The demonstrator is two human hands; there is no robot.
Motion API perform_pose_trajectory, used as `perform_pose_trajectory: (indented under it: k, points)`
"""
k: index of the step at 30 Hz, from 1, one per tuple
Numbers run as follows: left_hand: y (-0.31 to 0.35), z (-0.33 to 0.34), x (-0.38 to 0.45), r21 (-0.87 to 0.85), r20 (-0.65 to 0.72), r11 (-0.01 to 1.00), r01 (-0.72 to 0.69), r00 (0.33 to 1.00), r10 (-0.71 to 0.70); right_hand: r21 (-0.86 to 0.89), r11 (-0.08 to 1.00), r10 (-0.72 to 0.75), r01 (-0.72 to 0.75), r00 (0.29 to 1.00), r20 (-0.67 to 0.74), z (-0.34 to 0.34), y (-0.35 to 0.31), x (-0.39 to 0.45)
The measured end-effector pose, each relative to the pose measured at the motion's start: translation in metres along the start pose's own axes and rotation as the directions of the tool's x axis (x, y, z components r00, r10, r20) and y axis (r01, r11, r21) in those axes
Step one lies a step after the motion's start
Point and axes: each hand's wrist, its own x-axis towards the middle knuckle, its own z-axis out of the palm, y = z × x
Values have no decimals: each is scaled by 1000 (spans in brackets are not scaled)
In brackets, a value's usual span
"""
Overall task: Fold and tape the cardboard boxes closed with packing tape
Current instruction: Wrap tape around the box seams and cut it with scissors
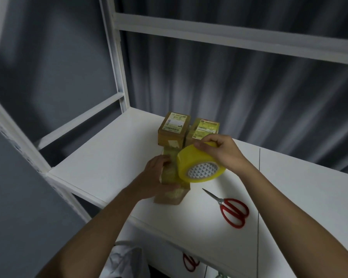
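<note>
Left hand (156, 178) grips the box (172, 184) mid-shelf (109, 149), box's long axis running front edge to back. Tape roll (199, 166) sits just right of it, over its right edge, right hand (222, 150) pinching the rim. Scissors (230, 209) lie right, near the front edge, closest to the right hand.

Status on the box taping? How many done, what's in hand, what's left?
Done, by the look of it: two labelled boxes stand closed at the back of the shelf.

In hand: the left hand holds the near box, already partly taped; the right hand grips the yellow tape roll above it.

Left: finish this strip and probably cut it; the red scissors lie untouched.
</note>
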Motion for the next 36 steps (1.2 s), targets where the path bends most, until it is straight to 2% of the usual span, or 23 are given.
perform_pose_trajectory:
  k: [5,8,11,15,19,22,23,25,26,30,31,33,34,36]
  points:
    - [-15,-2,-4,16,25,999,45,999,-45,44,994,91,-97,987,132,12,-10,6]
    - [-23,-1,-11,-46,19,996,70,997,-70,1,998,63,-64,986,156,22,-16,10]
    - [-27,2,-13,-110,-16,991,73,997,-75,-2,999,51,-51,988,147,26,-17,12]
    - [-27,3,-13,-71,-24,996,49,998,-51,-47,998,54,-48,990,133,18,-14,6]
    - [-25,0,-13,-54,5,997,61,998,-61,-227,971,96,-72,991,96,-7,1,-2]
    - [-25,-1,-13,-40,25,998,57,998,-56,-411,883,278,-228,958,65,-14,26,-4]
    - [-28,-1,-14,-56,19,996,62,998,-61,-510,826,311,-240,949,56,-13,34,-4]
    - [-31,-4,-16,-68,18,996,60,998,-59,-769,620,310,-154,949,60,-11,43,-3]
    - [-33,-4,-17,-52,28,997,48,999,-47,-825,551,309,-125,949,63,-10,46,-4]
    - [-30,-4,-14,-79,102,996,31,995,-23,-835,531,366,-147,928,69,-12,47,-3]
    - [-29,-4,-13,-40,140,999,23,990,-17,-857,501,365,-124,928,79,-11,47,-2]
    - [-25,-8,-15,205,215,977,-61,977,16,-880,465,359,-97,929,87,-8,47,1]
    - [-24,-8,-15,363,220,923,-129,974,49,-888,452,365,-90,926,92,-6,48,1]
    - [-20,-6,-15,596,142,760,-259,966,218,-897,435,381,-84,919,99,-3,50,2]
